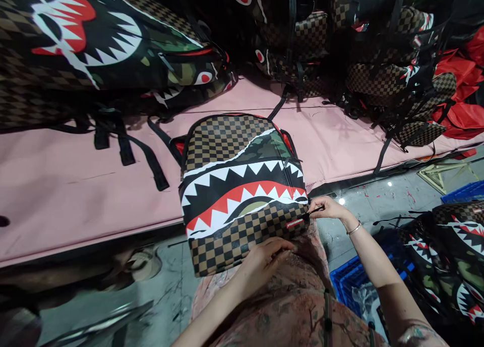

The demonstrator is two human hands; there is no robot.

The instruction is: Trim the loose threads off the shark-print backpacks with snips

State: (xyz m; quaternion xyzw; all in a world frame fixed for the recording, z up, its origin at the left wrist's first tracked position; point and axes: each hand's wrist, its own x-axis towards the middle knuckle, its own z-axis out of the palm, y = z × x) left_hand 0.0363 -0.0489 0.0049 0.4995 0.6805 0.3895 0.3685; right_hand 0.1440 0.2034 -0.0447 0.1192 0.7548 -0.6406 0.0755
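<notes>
A backpack with a brown-and-black check, a camouflage patch and a shark-mouth print lies tilted across the table's front edge, its lower end toward my body. My left hand is at its bottom edge, fingers curled against the bag; the fingertips are partly hidden. At the lower right corner, my right hand pinches a short, thin black strap beside the bag's side. A small red label shows near that corner. Black shoulder straps stick out from behind the backpack.
A pink-covered table runs across the view. Large stacks of similar backpacks stand along its back, with red fabric at far right. On the floor at right are a blue crate and more printed bags.
</notes>
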